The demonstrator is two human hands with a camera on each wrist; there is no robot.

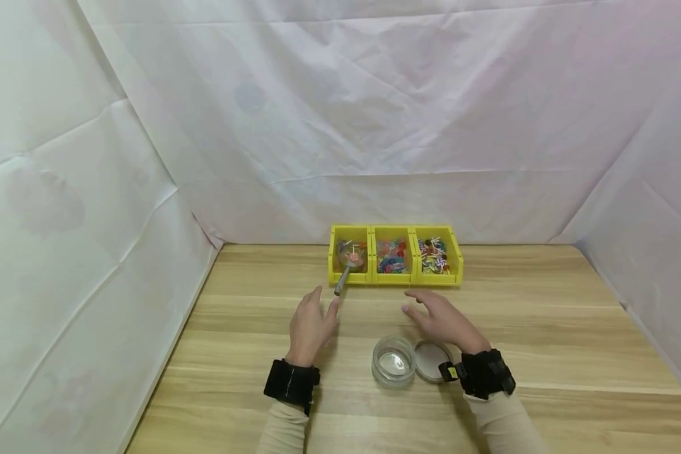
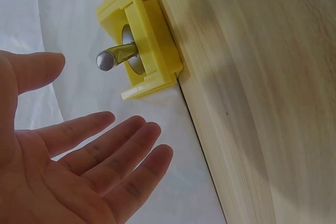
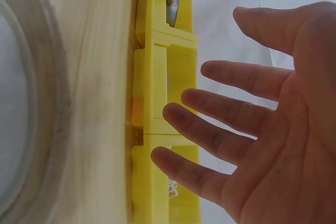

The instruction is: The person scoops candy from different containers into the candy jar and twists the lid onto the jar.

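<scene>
A metal-handled spoon [image 1: 342, 281] leans in the left yellow bin, its handle sticking out over the front edge. My left hand [image 1: 311, 326] hovers just short of that handle, fingers spread and holding nothing; in the left wrist view the handle end [image 2: 106, 60] lies beyond the thumb and fingertips. My right hand [image 1: 445, 320] is held over the table in front of the right bin, its fingers apart and bare. Between the forearms stands a clear round jar [image 1: 393, 366] with its top off. A round lid [image 1: 429, 359] lies beside it, partly covered by the right wrist strap.
Three joined yellow bins [image 1: 393, 279] stand at the table's back. Small wrapped candies [image 1: 393, 257] fill the middle one, and lollipop-like sticks [image 1: 434, 257] the right one. White cloth [image 1: 374, 126] hangs behind and along both sides of the wooden table [image 1: 250, 290].
</scene>
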